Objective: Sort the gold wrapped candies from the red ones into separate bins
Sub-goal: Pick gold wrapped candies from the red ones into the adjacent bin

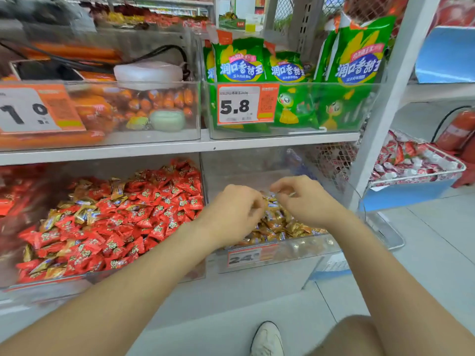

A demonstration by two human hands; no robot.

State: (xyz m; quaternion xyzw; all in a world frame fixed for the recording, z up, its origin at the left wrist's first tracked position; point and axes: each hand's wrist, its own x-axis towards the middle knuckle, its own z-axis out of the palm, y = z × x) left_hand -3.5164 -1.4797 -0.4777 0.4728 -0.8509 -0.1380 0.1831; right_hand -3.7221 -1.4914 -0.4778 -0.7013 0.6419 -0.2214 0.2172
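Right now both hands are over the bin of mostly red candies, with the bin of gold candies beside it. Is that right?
Not quite. The head view shows the left hand and the right hand over the bin of gold candies, on the right. The bin of mostly red candies sits beside it, to the left.

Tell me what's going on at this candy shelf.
A person is sorting candy. Both the left hand and right hand are down in the right bin among the gold candies, fingers curled; whether they grip any is unclear. The left bin is mostly red candies with gold ones still mixed in.
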